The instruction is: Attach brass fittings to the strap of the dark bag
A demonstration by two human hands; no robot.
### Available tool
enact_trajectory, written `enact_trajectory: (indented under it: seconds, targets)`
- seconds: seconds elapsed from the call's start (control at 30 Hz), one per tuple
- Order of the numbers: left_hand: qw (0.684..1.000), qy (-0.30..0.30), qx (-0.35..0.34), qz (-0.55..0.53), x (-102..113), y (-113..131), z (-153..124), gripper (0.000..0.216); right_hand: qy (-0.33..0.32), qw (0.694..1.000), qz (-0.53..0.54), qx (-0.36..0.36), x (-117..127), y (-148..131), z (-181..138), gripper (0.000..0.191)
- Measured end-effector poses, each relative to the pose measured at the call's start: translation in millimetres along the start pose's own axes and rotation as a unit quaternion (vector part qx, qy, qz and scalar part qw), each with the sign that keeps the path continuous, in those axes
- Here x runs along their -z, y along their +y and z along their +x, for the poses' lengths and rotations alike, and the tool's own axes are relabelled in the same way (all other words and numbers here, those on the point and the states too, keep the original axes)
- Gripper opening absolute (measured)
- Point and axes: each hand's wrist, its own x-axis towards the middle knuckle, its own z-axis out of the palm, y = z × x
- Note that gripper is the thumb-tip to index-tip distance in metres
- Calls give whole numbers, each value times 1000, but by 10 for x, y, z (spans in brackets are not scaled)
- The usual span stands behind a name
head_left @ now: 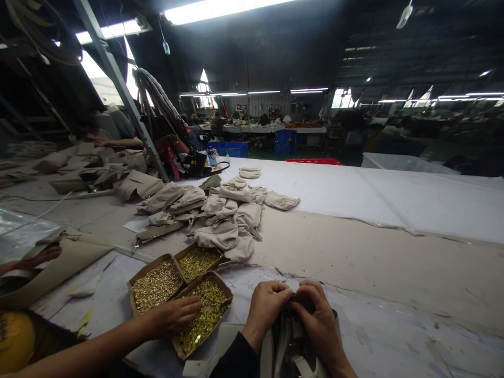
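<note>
My left hand (265,310) and my right hand (321,328) meet at the upper edge of a beige bag with a dark inside (291,346), at the near edge of the table. The fingers of both hands are closed in a pinch on this edge, thumbs close together. Any small part between the fingertips is hidden. Left of my hands stands a cardboard box of gold-coloured small metal pieces (230,300). A co-worker's hand (179,315) reaches into it from the left.
Two more boxes of small metal pieces, one at the left (132,294) and one behind (200,262), adjoin the first. Beyond lies a heap of beige pouches (220,236). Another hand (45,255) rests by a beige bag piece at far left. A slanting metal post (122,89) rises behind.
</note>
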Motion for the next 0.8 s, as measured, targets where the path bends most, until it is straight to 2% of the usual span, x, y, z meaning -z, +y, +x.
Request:
enact_trajectory:
  seconds: [0.1,0.23,0.8]
  targets:
    - [1000,-6,-3,6,8,38,-20,30,-31,999,7,-29,17,-25,14,19]
    - [1000,-7,-3,7,9,34,-21,29,-51,997,9,-55,24,-93,36,15]
    - [1000,4,9,-20,-25,-45,-7,31,-73,997,-7,-32,48,-117,30,11]
